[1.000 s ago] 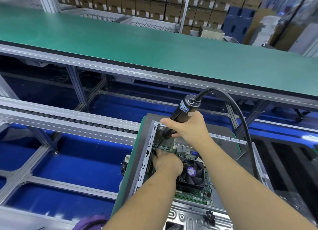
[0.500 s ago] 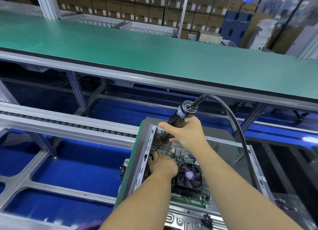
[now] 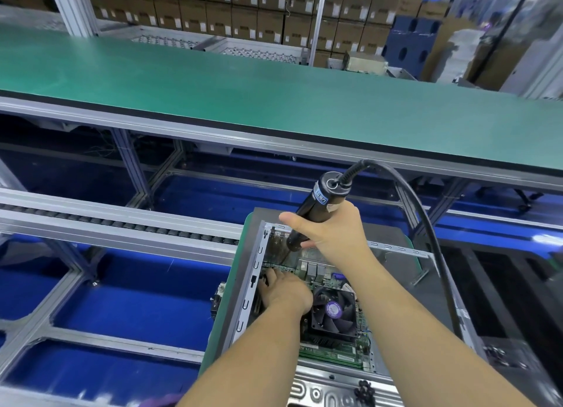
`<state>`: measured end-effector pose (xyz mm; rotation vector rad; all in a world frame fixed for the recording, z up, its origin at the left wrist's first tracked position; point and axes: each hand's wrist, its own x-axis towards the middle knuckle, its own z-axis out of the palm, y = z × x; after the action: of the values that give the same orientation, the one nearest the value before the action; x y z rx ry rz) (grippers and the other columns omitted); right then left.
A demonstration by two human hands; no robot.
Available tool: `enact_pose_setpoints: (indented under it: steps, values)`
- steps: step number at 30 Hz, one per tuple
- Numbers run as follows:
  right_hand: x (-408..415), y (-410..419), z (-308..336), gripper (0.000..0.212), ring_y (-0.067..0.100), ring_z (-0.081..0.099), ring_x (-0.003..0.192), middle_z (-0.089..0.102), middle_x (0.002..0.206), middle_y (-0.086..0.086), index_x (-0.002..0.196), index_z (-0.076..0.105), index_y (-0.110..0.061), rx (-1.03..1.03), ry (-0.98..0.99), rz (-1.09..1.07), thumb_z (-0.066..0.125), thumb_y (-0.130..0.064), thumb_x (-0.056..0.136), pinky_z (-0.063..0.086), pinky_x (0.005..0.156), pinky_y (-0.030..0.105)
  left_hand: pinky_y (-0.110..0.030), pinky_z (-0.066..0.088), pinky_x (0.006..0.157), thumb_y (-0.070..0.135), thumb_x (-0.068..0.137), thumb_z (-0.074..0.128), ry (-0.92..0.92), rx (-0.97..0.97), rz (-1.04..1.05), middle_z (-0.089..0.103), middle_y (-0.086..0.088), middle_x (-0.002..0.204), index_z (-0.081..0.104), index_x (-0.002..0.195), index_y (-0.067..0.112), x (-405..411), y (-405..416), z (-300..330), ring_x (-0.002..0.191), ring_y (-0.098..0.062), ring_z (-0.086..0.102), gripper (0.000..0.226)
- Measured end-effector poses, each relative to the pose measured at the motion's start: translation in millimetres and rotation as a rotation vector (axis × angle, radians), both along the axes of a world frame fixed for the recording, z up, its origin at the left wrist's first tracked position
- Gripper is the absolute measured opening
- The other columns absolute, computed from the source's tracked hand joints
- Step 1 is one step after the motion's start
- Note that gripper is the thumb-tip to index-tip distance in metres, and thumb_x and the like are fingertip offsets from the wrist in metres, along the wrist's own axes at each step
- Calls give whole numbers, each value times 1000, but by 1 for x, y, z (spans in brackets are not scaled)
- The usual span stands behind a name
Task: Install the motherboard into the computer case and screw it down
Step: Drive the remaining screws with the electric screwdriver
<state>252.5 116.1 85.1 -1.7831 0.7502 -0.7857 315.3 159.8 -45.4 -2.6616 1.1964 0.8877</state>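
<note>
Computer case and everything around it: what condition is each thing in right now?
Computer case: open, lying flat on a green mat.
Motherboard: seated inside the case.
Cooler fan: mounted on the board; spinning or not, cannot tell.
Electric screwdriver: tilted, tip down at the board's far left corner.
Right hand: grips the screwdriver.
Left hand: rests on the board; fingers hidden.
Cable: attached, arcing right.

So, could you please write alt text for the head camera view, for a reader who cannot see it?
A person's right hand grips a black corded electric screwdriver, tip down on the green motherboard inside an open grey metal computer case. The left hand rests on the board beside a black cooling fan.
</note>
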Motion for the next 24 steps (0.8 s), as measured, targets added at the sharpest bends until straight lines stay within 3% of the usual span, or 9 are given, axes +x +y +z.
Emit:
enact_pose_setpoints:
  steps: [4,8,10,12,16,21,24]
  values:
    - [-3,3,7,65,17,75,76,74,74,-2,75,71,-24,7,-32,-26,84,-79,43,63,57,35,-55,13,114,23,91,39,-34,-70,-56,44,-11,148,56,129,14,-2,2,0,145,-34,15,43]
    - [-7,6,12,58,21,75,78,74,74,2,78,71,-16,4,-49,-56,86,-66,51,63,57,36,-54,9,117,21,91,41,-43,-139,-93,56,-9,138,63,116,15,-6,4,2,144,-30,24,33]
    - [-12,7,16,57,23,74,78,73,74,5,78,72,-15,-1,-68,-80,86,-63,53,63,57,36,-50,20,115,21,91,45,-78,-237,-85,63,-10,126,65,107,15,-8,4,7,136,-30,38,26]
    - [-19,8,22,51,22,74,76,73,74,4,75,73,-16,-7,-91,-113,87,-61,55,62,54,35,-44,38,100,21,92,46,-107,-377,-77,67,-11,113,64,99,12,-10,5,13,119,-31,51,22]
    - [-37,8,40,33,18,74,76,73,72,-4,71,72,-22,4,-142,-204,92,-47,65,62,52,36,-33,49,69,25,94,43,82,-596,-1,68,-8,94,58,81,15,-19,5,25,84,-29,62,23]
    - [-71,7,60,39,12,74,77,74,75,-3,85,73,-8,96,-252,-394,91,-39,70,62,52,41,-32,55,71,24,89,43,213,-789,-25,70,6,88,69,86,23,-28,1,50,78,-18,63,26]
    - [-95,10,69,32,11,75,81,77,79,1,88,72,-13,195,-398,-516,91,-35,73,63,53,42,-27,53,64,24,90,45,376,-926,-16,71,-1,80,70,85,16,-42,-7,80,66,-11,64,26]
